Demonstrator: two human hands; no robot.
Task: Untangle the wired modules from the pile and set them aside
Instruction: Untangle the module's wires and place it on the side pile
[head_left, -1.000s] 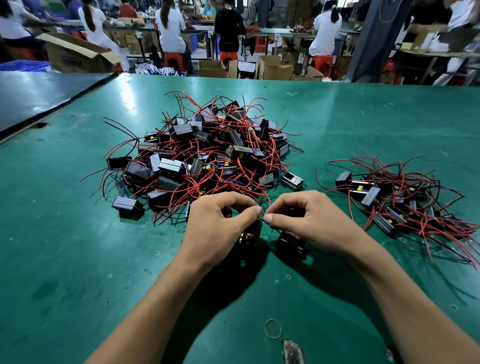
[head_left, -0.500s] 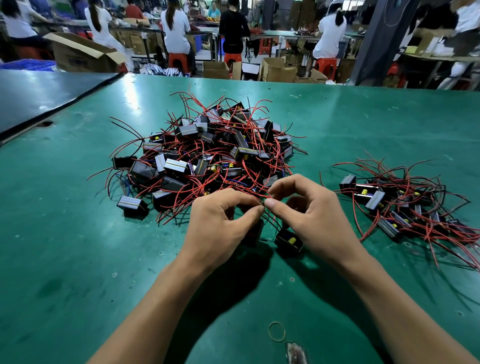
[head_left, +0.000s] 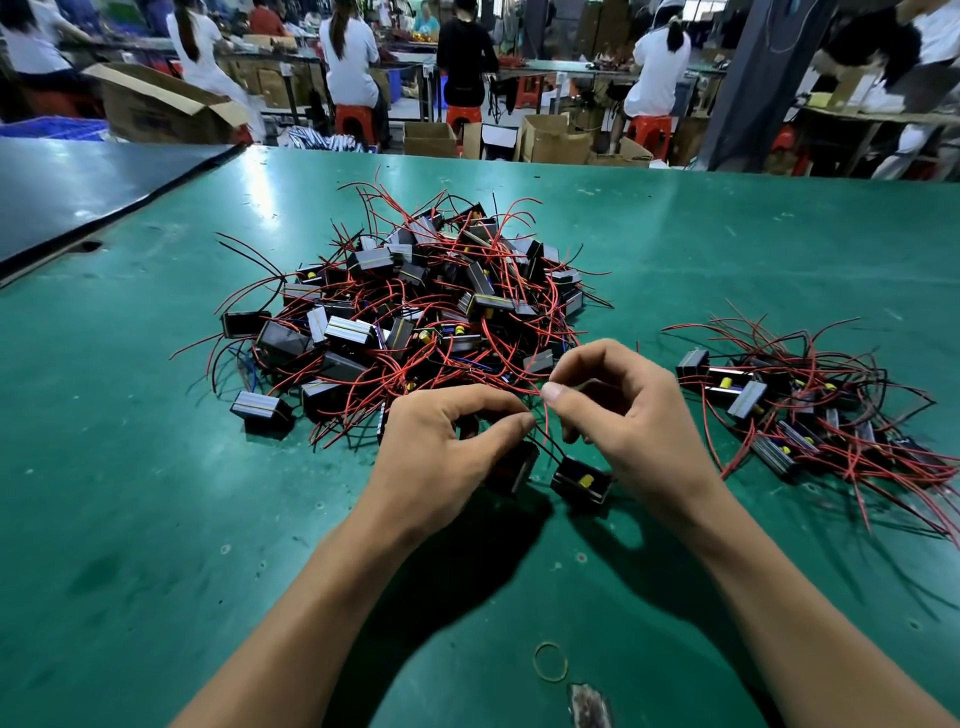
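Two wired modules (head_left: 581, 480) sit just in front of the pile (head_left: 415, 312), side by side under the hands. The left hand (head_left: 441, 447) and right hand (head_left: 628, 421) each pinch their thin wires between thumb and forefinger, fingertips nearly meeting. Right of the pile, well apart, a smaller cluster (head_left: 810, 410) lies on the green table (head_left: 156, 519).
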